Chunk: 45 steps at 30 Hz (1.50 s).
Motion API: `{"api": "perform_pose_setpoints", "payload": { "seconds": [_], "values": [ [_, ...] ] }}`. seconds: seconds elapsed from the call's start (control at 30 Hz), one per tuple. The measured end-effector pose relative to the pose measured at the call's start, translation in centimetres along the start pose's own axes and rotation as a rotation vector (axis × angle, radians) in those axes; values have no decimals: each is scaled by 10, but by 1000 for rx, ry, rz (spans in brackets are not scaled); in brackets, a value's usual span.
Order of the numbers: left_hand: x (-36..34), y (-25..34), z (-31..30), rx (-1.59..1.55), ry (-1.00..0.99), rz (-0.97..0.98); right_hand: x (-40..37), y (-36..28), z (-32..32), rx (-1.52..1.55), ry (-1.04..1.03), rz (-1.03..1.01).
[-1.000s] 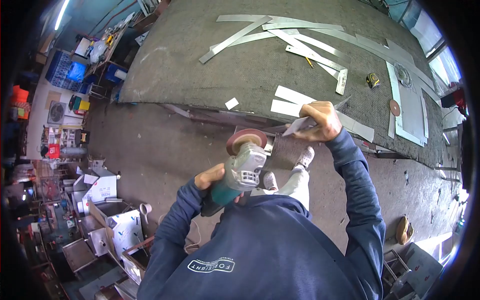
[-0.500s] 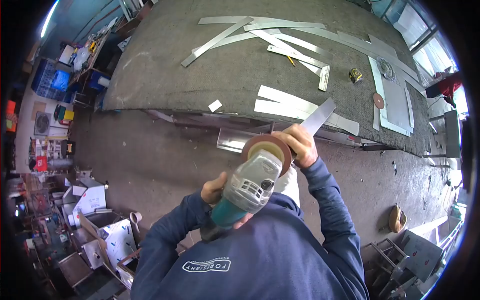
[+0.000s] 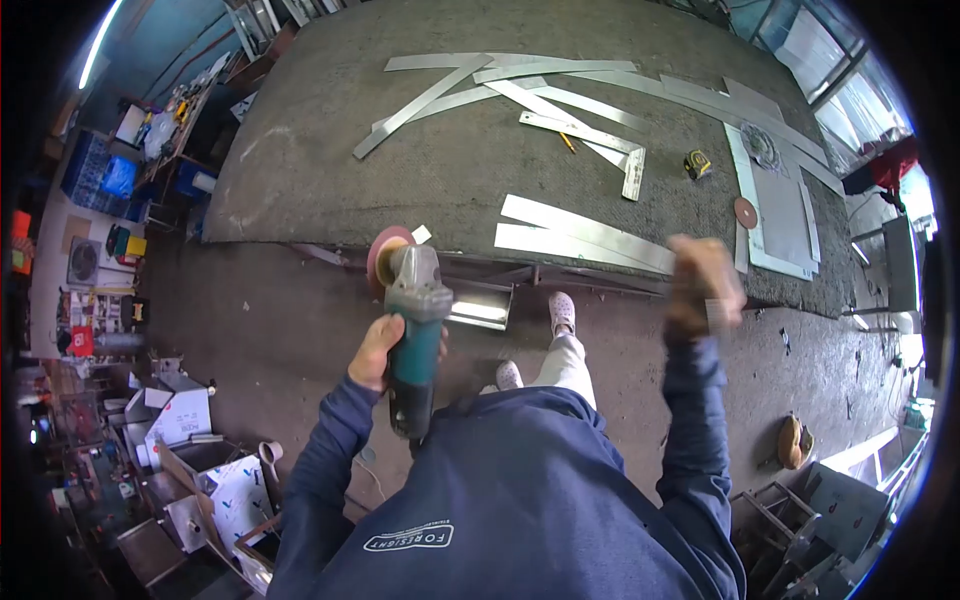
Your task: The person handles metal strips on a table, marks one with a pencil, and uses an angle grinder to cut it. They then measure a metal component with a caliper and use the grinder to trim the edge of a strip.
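My left hand (image 3: 372,352) is wrapped round the teal body of an angle grinder (image 3: 413,345), whose reddish-brown disc (image 3: 390,258) points up beside the table's near edge. My right hand (image 3: 706,285) is smeared by motion over the near edge at the right; a small pale patch shows at its lower side, and I cannot make out whether it holds anything. Two flat metal strips (image 3: 555,217) lie close to that edge, left of my right hand. Farther back are more metal strips (image 3: 430,105), a metal square (image 3: 633,175), a yellow pencil (image 3: 567,143) and a tape measure (image 3: 697,164).
The large dark table (image 3: 310,175) spans the top. A loose disc (image 3: 745,212) and a metal frame (image 3: 782,265) are at its right. Below the edge is a shiny metal channel (image 3: 482,306). Cluttered shelves stand left; brown gloves (image 3: 795,442) lie on the floor at right.
The grinder in my left hand has moved left and swung more upright, away from my right hand. My right hand has moved right; the metal strip it held no longer shows clearly.
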<state>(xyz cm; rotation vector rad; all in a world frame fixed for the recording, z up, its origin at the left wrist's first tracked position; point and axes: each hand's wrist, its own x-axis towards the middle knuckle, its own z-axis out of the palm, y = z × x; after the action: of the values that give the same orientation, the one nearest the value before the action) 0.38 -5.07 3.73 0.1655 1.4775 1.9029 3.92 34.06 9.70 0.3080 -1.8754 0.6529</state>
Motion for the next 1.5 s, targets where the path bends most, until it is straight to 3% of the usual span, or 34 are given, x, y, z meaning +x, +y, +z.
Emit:
{"api": "perform_pose_setpoints", "payload": {
  "seconds": [0.03,0.07,0.1,0.13,0.23,0.4,0.47,0.53,0.57,0.6,0.73,0.93,1.0,1.13,1.17,1.23,1.27,1.33,1.37,1.47,1.5],
  "values": [
    [12,3,-1,-55,75,-9,-4,22,-16,108,39,165],
    [24,6,-4,-110,149,-21,18,31,-25,125,146,27],
    [38,8,-8,-281,188,-55,24,40,-32,245,334,178],
    [54,6,-18,-279,193,-56,37,53,-50,276,287,157],
    [103,3,-48,19,329,-92,81,69,-89,504,346,316],
    [186,21,-87,114,466,-175,99,155,-166,863,410,428],
    [224,37,-99,306,640,-158,99,183,-173,930,443,507],
    [268,41,-130,690,797,-67,88,214,-164,990,622,689],
    [289,37,-148,916,893,-23,75,228,-156,976,574,740],
    [307,32,-163,1149,982,26,51,243,-147,1036,673,849],
    [354,10,-148,1322,1173,-353,-34,260,-81,1085,885,1177],
    [367,3,-139,1443,1254,-474,-67,288,-65,1073,913,1350],
    [365,-2,-144,1466,1231,-447,-41,300,-66,968,743,1308],
    [350,-3,-138,1556,1145,-395,11,336,-69,1121,514,1291],
    [346,-10,-144,1607,1206,-201,34,338,-58,1152,331,1319],
    [339,-19,-145,1604,1283,198,59,338,-24,1079,79,1320],
    [334,-17,-124,1555,1304,288,69,340,1,983,15,1295],
    [322,-33,-85,1415,1233,435,75,343,53,898,-334,1302],
    [313,-42,-65,1358,1204,430,95,316,84,728,-496,1414],
    [285,-68,-22,1296,1130,449,118,260,172,617,-1054,1182],
    [276,-74,-13,1242,1093,452,115,245,198,755,-1105,1156]
  ]
}}
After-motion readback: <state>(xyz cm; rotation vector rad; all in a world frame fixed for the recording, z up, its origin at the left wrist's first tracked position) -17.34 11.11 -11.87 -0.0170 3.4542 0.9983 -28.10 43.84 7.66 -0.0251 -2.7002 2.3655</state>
